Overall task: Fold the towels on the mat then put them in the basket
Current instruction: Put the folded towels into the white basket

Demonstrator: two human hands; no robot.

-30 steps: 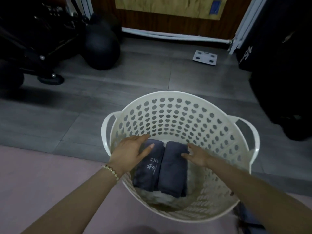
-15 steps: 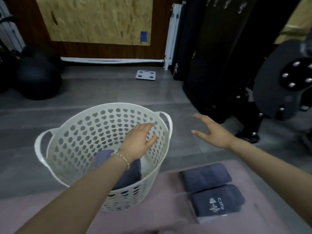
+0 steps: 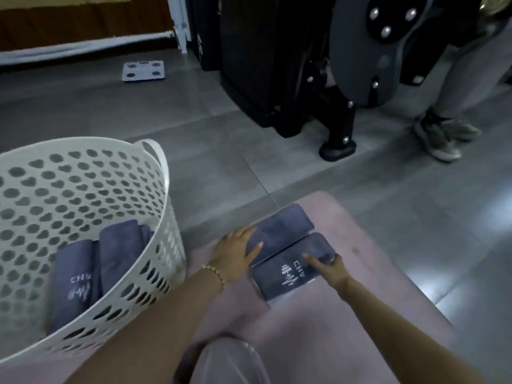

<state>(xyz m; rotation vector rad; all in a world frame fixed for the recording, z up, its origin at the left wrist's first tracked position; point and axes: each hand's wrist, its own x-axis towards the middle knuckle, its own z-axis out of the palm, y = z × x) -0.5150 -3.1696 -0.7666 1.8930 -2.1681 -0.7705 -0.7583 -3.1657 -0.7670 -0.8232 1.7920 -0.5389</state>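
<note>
Two grey towels lie folded side by side on the pink mat (image 3: 368, 286), touching along their long edges: the plain folded towel (image 3: 285, 227) farther from me, the logo towel (image 3: 288, 274) nearer. My left hand (image 3: 238, 252) rests flat on the near end of the plain one, fingers straight, gripping nothing. My right hand (image 3: 328, 266) is at the right end of the logo towel, thumb laid across the top and fingers curled over its edge, which I read as a pinch.

I judge the step to be lifting this pair into the white laundry basket (image 3: 166, 173), which stands just left of the mat and already holds two stacked-in towels (image 3: 72, 275).

To do it cleanly I would slide the left fingers under the plain towel rather than press down, squeeze the two bundles together from their outer ends, and lift them as one block so the folds do not open. Soft cloth will sag in the middle, so keep them level, clear the rim, and lower them beside the ones inside.
</note>
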